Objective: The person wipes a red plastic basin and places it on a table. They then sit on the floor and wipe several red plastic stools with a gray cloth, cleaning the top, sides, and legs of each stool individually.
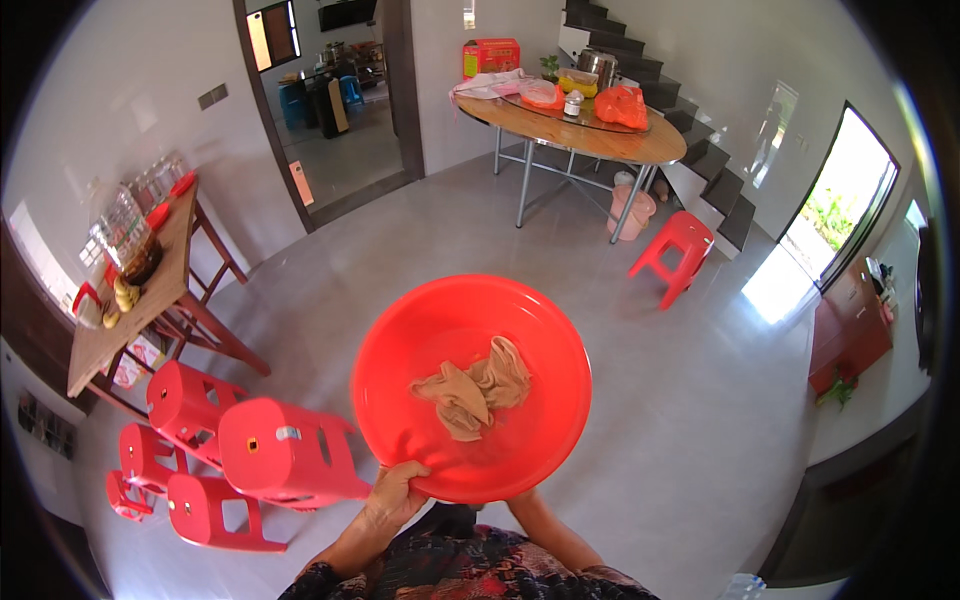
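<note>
Over the grey tiled floor (640, 400), a red plastic basin (440, 330) is held level before the person. Left hand (393, 497) clenched on its near rim, thumb on top. Right hand hidden beneath the basin; grip cannot be told. Crumpled tan stockings (474, 388) lie inside. Red stools (240, 455) stacked just left.
</note>
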`<act>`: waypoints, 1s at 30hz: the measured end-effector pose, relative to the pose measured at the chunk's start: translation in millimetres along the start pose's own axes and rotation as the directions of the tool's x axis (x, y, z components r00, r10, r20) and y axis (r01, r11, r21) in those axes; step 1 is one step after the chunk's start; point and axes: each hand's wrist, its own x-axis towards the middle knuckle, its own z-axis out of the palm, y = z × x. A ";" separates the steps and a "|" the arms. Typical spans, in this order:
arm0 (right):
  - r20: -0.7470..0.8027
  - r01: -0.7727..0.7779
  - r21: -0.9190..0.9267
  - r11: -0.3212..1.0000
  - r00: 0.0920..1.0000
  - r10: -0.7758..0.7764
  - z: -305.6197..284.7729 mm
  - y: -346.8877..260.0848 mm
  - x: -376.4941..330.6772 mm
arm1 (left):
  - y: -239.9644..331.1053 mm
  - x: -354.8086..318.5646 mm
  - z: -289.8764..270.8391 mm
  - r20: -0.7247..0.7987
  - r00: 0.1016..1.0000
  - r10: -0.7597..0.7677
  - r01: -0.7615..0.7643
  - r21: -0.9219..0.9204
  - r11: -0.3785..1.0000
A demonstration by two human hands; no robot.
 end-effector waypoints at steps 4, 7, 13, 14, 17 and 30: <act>-0.110 0.176 -0.024 0.984 0.978 -0.177 -5.3 -69.2 36.5 | 18.5 68.4 24.1 0.015 0.995 -0.095 0.094 0.040 0.995; -0.115 0.288 0.004 0.958 0.951 -0.286 3.2 -127.6 73.2 | 27.3 122.8 42.2 -0.041 0.989 -0.140 0.143 0.097 0.985; -0.048 0.454 -0.099 0.885 0.886 -0.460 13.0 -225.0 172.3 | 24.3 232.4 82.5 -0.007 0.984 -0.177 0.176 0.098 0.979; -0.041 0.444 -0.087 0.892 0.893 -0.448 8.5 -236.9 188.4 | 22.2 252.3 91.0 0.005 0.983 -0.183 0.183 0.061 0.981; 0.033 0.347 -0.076 0.935 0.938 -0.346 -3.1 -267.1 230.3 | 15.6 307.1 126.0 0.044 0.989 -0.142 0.141 0.019 0.990; -0.084 -0.156 -0.348 0.924 0.987 0.135 48.1 -385.9 340.7 | 11.8 510.8 261.1 0.011 0.999 0.040 -0.040 -0.048 0.998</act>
